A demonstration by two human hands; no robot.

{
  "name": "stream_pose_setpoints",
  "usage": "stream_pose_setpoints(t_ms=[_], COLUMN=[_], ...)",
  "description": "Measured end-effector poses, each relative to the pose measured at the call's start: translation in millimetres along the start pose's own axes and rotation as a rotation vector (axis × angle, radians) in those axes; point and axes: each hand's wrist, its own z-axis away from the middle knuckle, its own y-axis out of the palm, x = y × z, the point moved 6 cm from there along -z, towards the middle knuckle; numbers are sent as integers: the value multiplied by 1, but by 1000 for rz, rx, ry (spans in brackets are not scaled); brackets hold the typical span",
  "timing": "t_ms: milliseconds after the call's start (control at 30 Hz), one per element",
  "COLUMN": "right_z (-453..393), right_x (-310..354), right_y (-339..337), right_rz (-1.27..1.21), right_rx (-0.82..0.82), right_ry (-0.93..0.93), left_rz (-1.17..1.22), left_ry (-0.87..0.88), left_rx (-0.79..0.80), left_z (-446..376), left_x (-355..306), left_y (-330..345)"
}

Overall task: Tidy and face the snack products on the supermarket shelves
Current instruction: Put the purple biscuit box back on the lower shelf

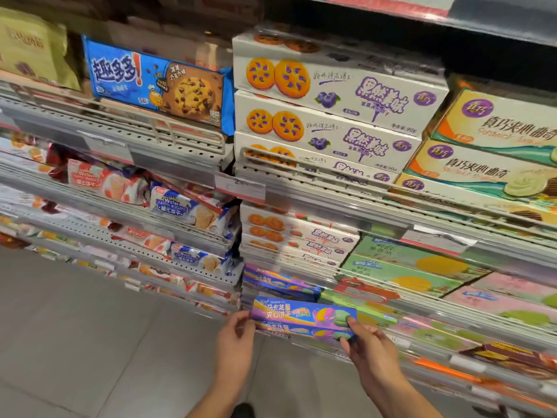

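Two long purple-and-blue macaron biscuit boxes [301, 315] are stacked and held lengthwise in front of a low shelf. My left hand [236, 336] grips their left end. My right hand [366, 342] grips the right end, thumb over the top box's front. More boxes of the same kind [280, 282] lie on the shelf just above and behind. White blueberry biscuit boxes [331, 116] are stacked on the upper shelf, with strawberry ones [301, 236] on the shelf below.
A blue chocolate-chip cookie pack [156, 82] leans at upper left. Wafer packs [180, 206] fill the left shelves. Yellow sandwich biscuit boxes [488, 152] and green boxes [416, 267] sit at right. Shelf rails with price tags [241, 187] jut forward. Grey floor tiles [90, 342] lie at lower left.
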Motion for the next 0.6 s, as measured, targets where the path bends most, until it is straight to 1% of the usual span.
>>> stream_pose_setpoints(t_ms=[133, 300, 367, 433, 500, 600], right_z=[-9, -17, -18, -21, -22, -33], right_x=[-5, -18, -17, -14, -12, -8], right_y=[18, 45, 55, 66, 78, 85], right_rz=[82, 258, 343, 389, 399, 394], right_rx=[-8, -35, -20, 21, 80, 90], right_ry=[-36, -31, -43, -39, -34, -51], left_rz=[-13, -29, -41, -23, -12, -15], left_ry=[34, 26, 45, 27, 24, 41], left_rx=[-25, 1, -21, -41, -58, -34], left_z=[-5, -32, -42, -52, -62, -77], left_x=[-16, -21, -22, -22, -20, -15], left_y=[-5, -8, -9, -12, -17, -18])
